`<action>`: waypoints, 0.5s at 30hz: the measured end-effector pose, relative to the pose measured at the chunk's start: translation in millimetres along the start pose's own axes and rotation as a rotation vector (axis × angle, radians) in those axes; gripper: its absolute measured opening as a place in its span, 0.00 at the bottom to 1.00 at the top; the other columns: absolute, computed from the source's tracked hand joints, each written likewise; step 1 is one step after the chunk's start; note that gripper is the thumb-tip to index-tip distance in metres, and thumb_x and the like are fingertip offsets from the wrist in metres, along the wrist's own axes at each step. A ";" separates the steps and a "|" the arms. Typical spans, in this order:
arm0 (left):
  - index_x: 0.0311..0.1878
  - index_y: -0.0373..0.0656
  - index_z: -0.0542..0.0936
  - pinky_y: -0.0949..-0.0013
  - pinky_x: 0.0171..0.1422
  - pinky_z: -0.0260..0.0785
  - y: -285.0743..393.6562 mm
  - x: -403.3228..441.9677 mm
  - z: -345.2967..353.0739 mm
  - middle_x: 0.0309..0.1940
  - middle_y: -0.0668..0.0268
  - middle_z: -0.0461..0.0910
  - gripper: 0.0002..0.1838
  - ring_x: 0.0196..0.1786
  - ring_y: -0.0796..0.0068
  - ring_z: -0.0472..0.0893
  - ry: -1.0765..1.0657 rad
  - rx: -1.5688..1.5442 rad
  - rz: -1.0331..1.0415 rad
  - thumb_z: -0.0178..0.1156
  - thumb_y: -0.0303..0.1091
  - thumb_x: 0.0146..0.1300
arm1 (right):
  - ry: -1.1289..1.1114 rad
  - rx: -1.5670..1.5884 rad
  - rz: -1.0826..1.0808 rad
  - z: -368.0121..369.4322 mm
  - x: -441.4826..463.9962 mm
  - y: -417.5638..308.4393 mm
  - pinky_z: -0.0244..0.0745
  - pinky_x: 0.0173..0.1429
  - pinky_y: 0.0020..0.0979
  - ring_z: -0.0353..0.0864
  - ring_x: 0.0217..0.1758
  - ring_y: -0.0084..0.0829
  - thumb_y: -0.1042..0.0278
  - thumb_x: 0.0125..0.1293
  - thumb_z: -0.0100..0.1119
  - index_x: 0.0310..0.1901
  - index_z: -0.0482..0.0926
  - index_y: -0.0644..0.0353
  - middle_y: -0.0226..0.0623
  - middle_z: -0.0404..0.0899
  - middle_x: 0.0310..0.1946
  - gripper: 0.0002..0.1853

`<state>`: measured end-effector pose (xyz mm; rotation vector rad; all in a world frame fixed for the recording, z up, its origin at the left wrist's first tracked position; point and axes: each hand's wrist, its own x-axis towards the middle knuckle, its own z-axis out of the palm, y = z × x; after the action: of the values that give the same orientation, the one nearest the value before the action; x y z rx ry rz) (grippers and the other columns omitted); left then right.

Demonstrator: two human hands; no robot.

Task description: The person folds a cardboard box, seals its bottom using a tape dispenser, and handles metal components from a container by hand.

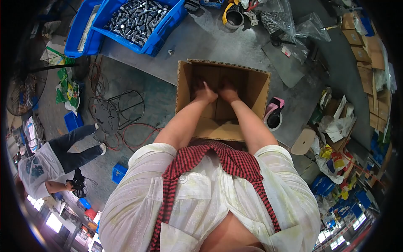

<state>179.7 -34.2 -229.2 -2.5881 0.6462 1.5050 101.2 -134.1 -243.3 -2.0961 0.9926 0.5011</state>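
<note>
An open cardboard box stands at the edge of the grey metal table, right in front of my body. Both of my arms reach down into it. My left hand is inside the box toward its left side, thumb apart from the stretched fingers, holding nothing that I can see. Close beside it, my right hand reaches toward the inner far panel with its fingers extended. Shadow in the box partly hides the fingertips of both hands. No contents show inside the box.
A blue bin of dark metal parts sits at the table's far left. A pink tape dispenser lies right of the box, a yellow one farther back. Plastic bags lie at the far right. Another person stands at left, near cables.
</note>
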 end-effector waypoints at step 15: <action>0.74 0.44 0.35 0.45 0.74 0.46 -10.4 22.1 11.9 0.74 0.56 0.26 0.54 0.75 0.42 0.35 -0.195 0.033 0.044 0.51 0.62 0.54 | 0.074 0.019 -0.041 7.4 -6.6 12.1 0.67 0.62 0.46 0.71 0.59 0.52 0.58 0.53 0.56 0.60 0.65 0.56 0.52 0.71 0.56 0.31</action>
<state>183.5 -28.5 -255.5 -2.3782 0.7027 1.7163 87.4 -130.2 -249.6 -2.1273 0.9897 0.3946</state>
